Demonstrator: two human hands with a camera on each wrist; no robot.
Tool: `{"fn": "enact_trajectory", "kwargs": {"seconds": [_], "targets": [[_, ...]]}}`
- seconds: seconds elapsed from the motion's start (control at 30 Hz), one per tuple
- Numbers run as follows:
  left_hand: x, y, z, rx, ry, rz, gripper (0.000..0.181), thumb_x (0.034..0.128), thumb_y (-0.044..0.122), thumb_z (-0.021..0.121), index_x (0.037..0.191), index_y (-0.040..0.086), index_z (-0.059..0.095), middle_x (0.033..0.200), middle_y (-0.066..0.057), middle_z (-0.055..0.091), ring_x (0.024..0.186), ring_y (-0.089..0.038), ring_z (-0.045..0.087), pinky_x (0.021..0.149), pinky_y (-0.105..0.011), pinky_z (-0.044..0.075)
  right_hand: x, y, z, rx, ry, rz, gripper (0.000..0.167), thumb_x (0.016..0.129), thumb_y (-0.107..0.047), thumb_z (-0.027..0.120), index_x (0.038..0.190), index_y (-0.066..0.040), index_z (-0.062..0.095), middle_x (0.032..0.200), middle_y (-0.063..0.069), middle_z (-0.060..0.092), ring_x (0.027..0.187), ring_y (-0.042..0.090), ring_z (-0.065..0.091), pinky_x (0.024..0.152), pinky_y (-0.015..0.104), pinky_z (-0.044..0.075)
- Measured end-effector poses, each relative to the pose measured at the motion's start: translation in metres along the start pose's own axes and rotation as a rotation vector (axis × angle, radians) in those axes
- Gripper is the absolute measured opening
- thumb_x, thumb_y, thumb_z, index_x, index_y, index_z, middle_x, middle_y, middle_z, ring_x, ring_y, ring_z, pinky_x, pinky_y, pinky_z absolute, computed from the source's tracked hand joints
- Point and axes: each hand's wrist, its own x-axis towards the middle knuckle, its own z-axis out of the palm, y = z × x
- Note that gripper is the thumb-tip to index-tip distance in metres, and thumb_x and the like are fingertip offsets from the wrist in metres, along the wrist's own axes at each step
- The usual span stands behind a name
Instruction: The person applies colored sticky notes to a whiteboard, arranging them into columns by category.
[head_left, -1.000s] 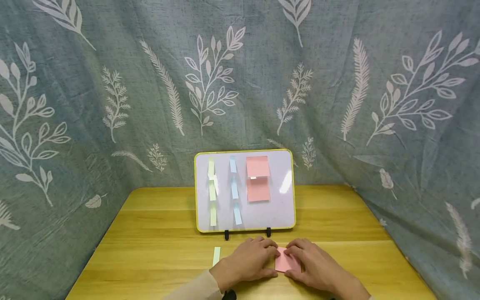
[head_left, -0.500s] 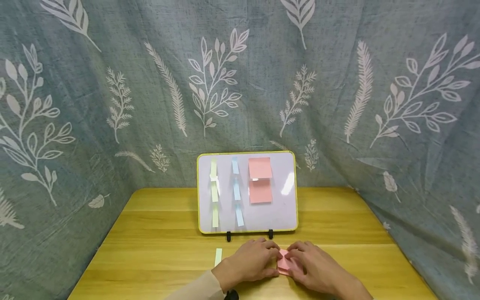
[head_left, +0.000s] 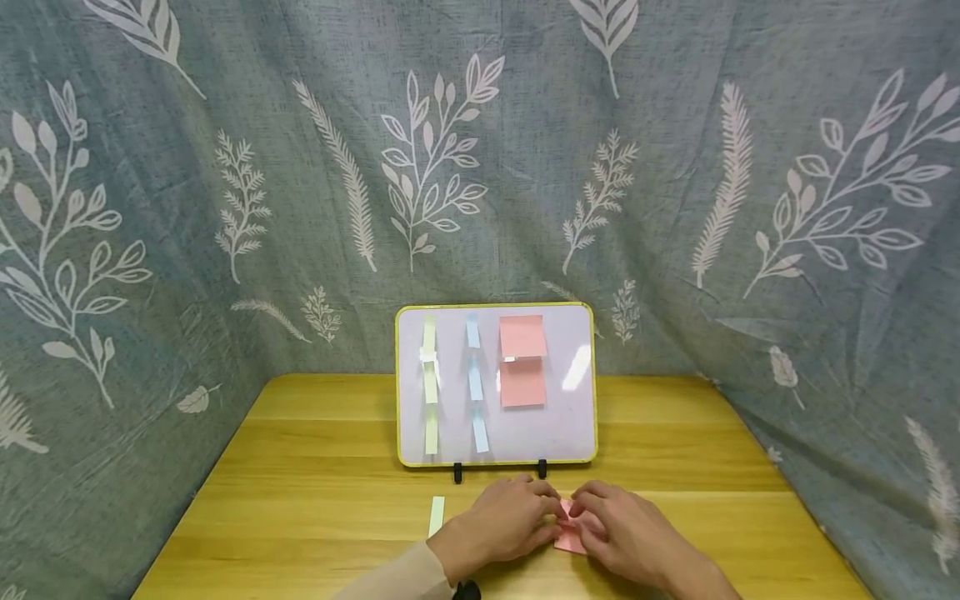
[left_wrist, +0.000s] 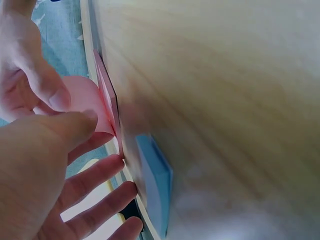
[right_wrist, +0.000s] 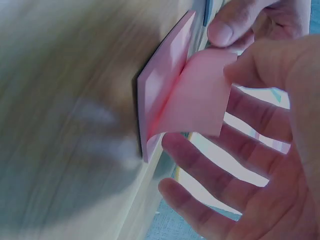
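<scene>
A pink sticky note (right_wrist: 200, 95) bends up from its pad (right_wrist: 162, 82), which lies on the table; the sheet's far edge still joins the pad. My right hand (head_left: 630, 529) pinches the raised edge between thumb and fingers. On the other side, my left hand (head_left: 506, 521) has its thumb and index finger at the same sheet, pinching near its corner. Its other fingers are spread, as the left wrist view shows. A blue sticky-note pad (left_wrist: 156, 180) lies beside the pink one, hidden from the head view behind my left hand.
Behind the hands stands a whiteboard (head_left: 562, 425) on black feet (head_left: 458, 472). Green strips (head_left: 431, 383), blue strips (head_left: 476, 380) and two pink notes (head_left: 522, 337) stick to it. Left of my left hand lies a pale green pad (head_left: 437, 515). A leaf-patterned curtain (head_left: 300, 208) surrounds the table (head_left: 315, 467).
The top pink sheet, flat on its pad a second ago, has been peeled upward and bent back between my hands. Both hands stay about where they were; the head view has shifted slightly.
</scene>
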Motion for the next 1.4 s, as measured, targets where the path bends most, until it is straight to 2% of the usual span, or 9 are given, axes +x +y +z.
{"fn": "enact_trajectory", "kwargs": {"seconds": [0.17,0.37,0.57,0.73,0.97,1.23,1.4], "targets": [[0.001,0.003,0.005,-0.006,0.030,-0.010,0.025,0.1178,0.047,0.069,0.129,0.038,0.089,0.136,0.015,0.084,0.117,-0.009,0.077,0.096,-0.024,0.063,0.000,-0.004,0.004,0.035,0.051,0.000,0.018,0.094,-0.016,0.087,0.106,-0.029,0.080,0.110,-0.016,0.077,0.089,0.000,0.068,0.072,0.031,0.060],[0.004,0.002,0.007,-0.015,0.075,-0.019,0.021,0.1155,0.046,0.074,0.122,0.037,0.092,0.129,0.015,0.086,0.111,-0.007,0.077,0.092,-0.021,0.061,0.002,-0.007,0.007,0.032,0.099,0.023,0.013,0.096,-0.019,0.091,0.097,-0.028,0.081,0.097,-0.019,0.073,0.081,-0.005,0.063,0.066,0.025,0.055],[0.004,0.001,0.006,-0.035,0.025,-0.054,0.030,0.1082,0.054,0.082,0.130,0.034,0.088,0.135,0.014,0.083,0.116,-0.009,0.075,0.092,-0.022,0.063,0.001,-0.007,0.009,0.047,0.092,0.059,0.014,0.096,-0.016,0.091,0.095,-0.026,0.082,0.094,-0.020,0.073,0.079,-0.006,0.064,0.065,0.024,0.055],[0.004,0.002,0.008,-0.038,0.014,-0.073,0.041,0.1034,0.059,0.086,0.133,0.031,0.087,0.137,0.013,0.082,0.120,-0.009,0.074,0.095,-0.023,0.064,0.001,-0.005,0.012,0.053,0.121,0.075,0.015,0.095,-0.015,0.092,0.092,-0.026,0.082,0.090,-0.021,0.073,0.078,-0.006,0.063,0.066,0.024,0.055],[0.006,-0.001,0.010,-0.086,-0.015,-0.106,0.048,0.1027,0.060,0.086,0.138,0.028,0.084,0.143,0.011,0.078,0.126,-0.009,0.071,0.100,-0.024,0.063,0.002,-0.002,0.016,0.118,0.186,0.116,0.024,0.097,-0.024,0.096,0.084,-0.030,0.077,0.081,-0.023,0.071,0.073,-0.009,0.057,0.063,0.022,0.051],[0.007,-0.001,0.011,-0.105,-0.066,-0.143,0.055,0.1043,0.061,0.085,0.147,0.026,0.080,0.150,0.009,0.074,0.133,-0.012,0.068,0.108,-0.032,0.063,0.005,0.001,0.012,0.147,0.146,0.195,0.014,0.104,-0.020,0.089,0.096,-0.029,0.083,0.090,-0.020,0.080,0.078,-0.007,0.063,0.070,0.025,0.056],[0.007,0.000,0.011,-0.122,-0.073,-0.158,0.055,0.1042,0.061,0.085,0.148,0.027,0.079,0.150,0.010,0.073,0.136,-0.013,0.067,0.111,-0.036,0.063,0.007,0.006,0.011,0.140,0.141,0.241,0.015,0.104,-0.021,0.090,0.094,-0.031,0.085,0.089,-0.020,0.080,0.076,-0.008,0.062,0.069,0.023,0.054]]}}
